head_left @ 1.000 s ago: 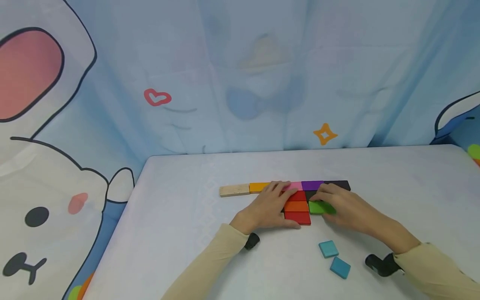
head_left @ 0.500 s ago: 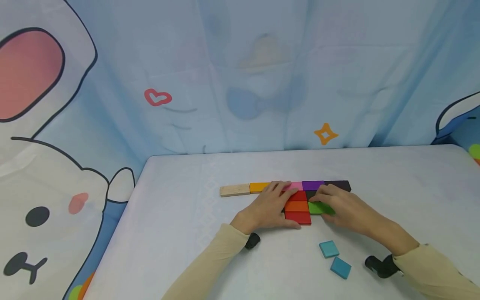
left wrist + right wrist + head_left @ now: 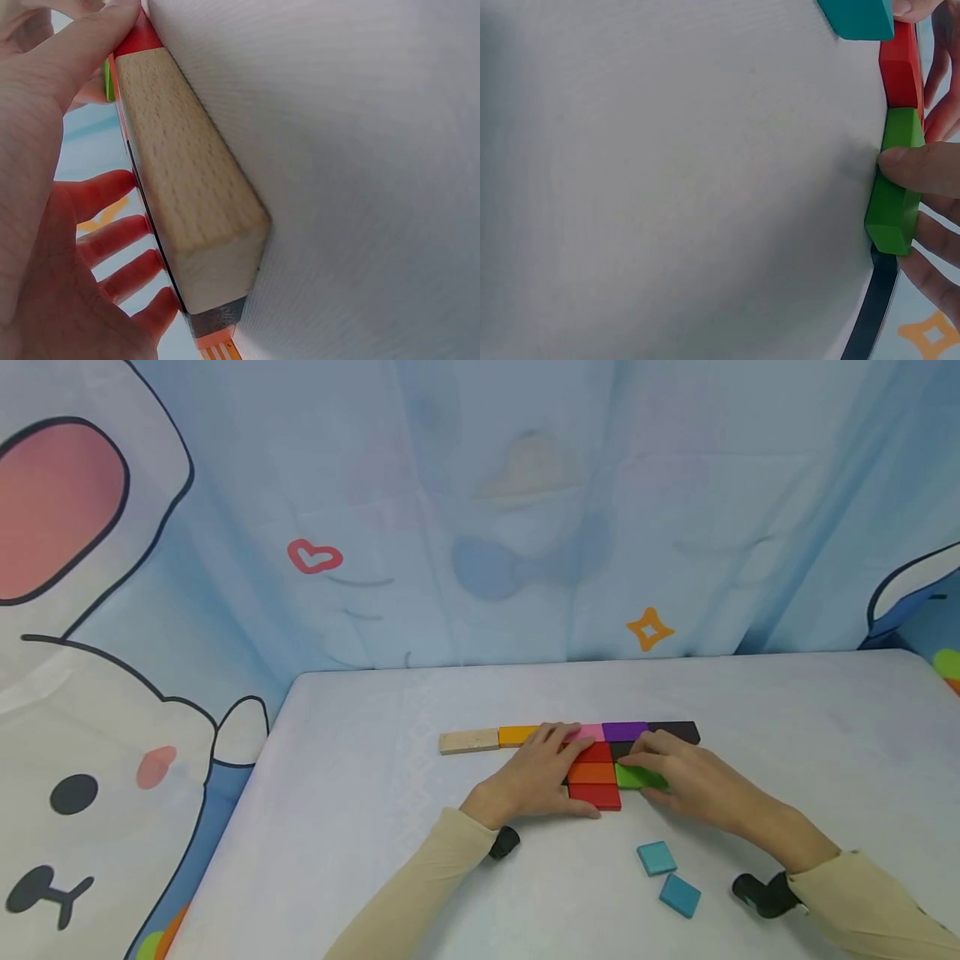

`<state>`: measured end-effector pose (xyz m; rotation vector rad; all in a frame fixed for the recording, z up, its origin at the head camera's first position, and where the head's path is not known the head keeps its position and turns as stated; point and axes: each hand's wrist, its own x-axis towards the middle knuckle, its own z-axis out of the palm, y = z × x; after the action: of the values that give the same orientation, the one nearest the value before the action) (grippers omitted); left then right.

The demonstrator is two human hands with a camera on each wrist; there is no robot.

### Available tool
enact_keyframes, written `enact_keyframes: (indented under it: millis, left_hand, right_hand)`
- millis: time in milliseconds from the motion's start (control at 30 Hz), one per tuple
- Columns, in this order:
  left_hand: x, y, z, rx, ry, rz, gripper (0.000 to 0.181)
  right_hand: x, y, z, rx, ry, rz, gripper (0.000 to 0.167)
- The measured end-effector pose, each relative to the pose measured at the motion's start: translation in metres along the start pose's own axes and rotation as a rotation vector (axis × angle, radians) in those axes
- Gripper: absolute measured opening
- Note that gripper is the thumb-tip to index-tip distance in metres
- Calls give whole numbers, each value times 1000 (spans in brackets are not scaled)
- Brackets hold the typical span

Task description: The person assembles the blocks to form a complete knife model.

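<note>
Flat coloured wooden blocks lie side by side in rows on the white table. My left hand (image 3: 534, 775) rests across the rows with its fingers spread and extended, the thumb against a red block (image 3: 602, 797) at the near edge. Under it, a plain wood block (image 3: 195, 165) shows in the left wrist view; from the head it is covered. My right hand (image 3: 697, 774) pinches a green block (image 3: 636, 776), thumb on its near side and fingers over the far part. In the right wrist view the green block (image 3: 892, 206) meets the red one (image 3: 900, 71) end to end.
Two small teal blocks (image 3: 656, 857) lie on the table (image 3: 360, 827) nearer than the rows. The back row runs from a plain wood block (image 3: 468, 741) at left to a black one (image 3: 675, 731) at right. A printed curtain (image 3: 480, 635) hangs behind.
Nearly nothing differs. Both hands stay in place over the blocks; the right hand and the green block have shifted at most very slightly left.
</note>
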<state>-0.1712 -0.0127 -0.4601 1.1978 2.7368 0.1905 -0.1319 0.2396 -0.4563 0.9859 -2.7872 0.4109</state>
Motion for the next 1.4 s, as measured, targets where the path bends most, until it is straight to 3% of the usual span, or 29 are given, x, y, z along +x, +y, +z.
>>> enact_keyframes:
  millis: [233,467,767,867,1033,1133,1267,1400]
  left_hand:
    - [0,-1,1,-5,-3,-2,97]
    - [0,0,0,-2,2,6,97]
    - [1,-1,1,-2,0,9,97]
    - [0,-1,1,-5,4,10,97]
    - [-1,-2,0,-1,-2,2,98]
    - [0,-1,1,-8,-7,0,98]
    - [0,0,0,-21,-11,-2,98]
    - [1,1,0,-7,-5,1,98]
  right_hand:
    - [-2,1,2,3,19,-19,43]
    - [-4,5,6,3,108,-97,42]
    - [-12,-2,6,67,160,-66,43]
    - [-16,-9,1,167,97,-37,38]
    - [-25,-25,-6,311,-182,15,32]
    - [-32,-31,-6,335,-297,37,31]
    - [-39,-32,-4,349,-358,58,31]
    - [-45,-29,-3,349,-345,54,32]
